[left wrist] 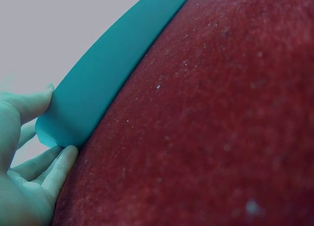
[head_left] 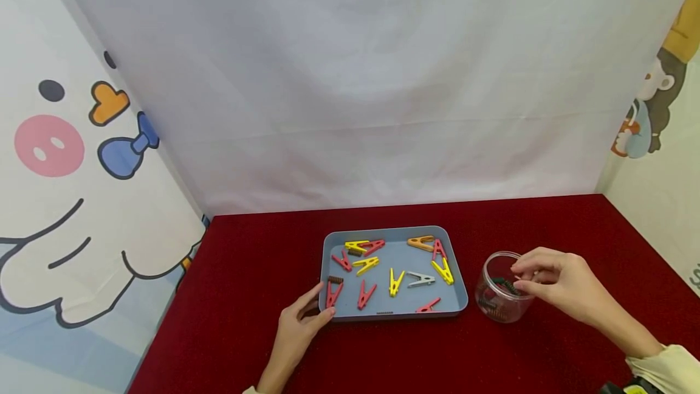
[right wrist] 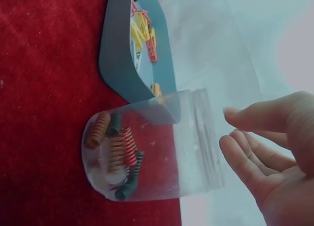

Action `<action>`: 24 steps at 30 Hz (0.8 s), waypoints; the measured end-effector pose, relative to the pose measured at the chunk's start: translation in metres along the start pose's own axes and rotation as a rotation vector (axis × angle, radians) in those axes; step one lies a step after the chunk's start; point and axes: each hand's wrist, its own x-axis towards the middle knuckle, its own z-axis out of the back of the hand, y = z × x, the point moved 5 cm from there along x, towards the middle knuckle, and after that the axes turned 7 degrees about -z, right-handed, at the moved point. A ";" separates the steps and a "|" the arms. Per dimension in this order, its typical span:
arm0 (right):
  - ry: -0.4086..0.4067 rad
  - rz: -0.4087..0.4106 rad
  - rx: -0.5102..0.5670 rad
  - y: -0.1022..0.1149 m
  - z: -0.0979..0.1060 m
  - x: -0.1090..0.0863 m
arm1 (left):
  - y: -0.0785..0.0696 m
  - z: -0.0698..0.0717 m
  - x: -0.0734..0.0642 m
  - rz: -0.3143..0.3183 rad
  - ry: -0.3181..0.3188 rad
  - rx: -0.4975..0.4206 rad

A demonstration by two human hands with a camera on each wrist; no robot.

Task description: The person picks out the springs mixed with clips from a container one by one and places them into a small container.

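Observation:
My left hand holds the front-left corner of a blue-grey tray, its thumb and fingers on either side of the corner in the left wrist view. Red, yellow, orange and grey plastic clip halves are scattered over the tray; a brown spring and a darker spring lie among them. Over the mouth of a clear plastic jar is my right hand, thumb and fingertips apart and nothing between them in the right wrist view. At the jar's bottom rest brown springs, a red spring and green springs.
Dark red cloth covers the table, with the jar standing just right of the tray. A pale curtain hangs behind the table's back edge. Panels with cartoon prints flank it on both sides.

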 end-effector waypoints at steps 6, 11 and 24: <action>-0.014 0.011 -0.002 0.010 0.001 0.002 | 0.000 0.000 0.000 0.006 -0.003 0.019; 0.001 0.039 0.037 0.019 -0.005 0.006 | 0.001 0.000 0.000 0.010 -0.001 0.025; 0.032 0.103 0.081 0.068 -0.021 0.020 | 0.000 0.000 0.000 0.003 0.002 0.019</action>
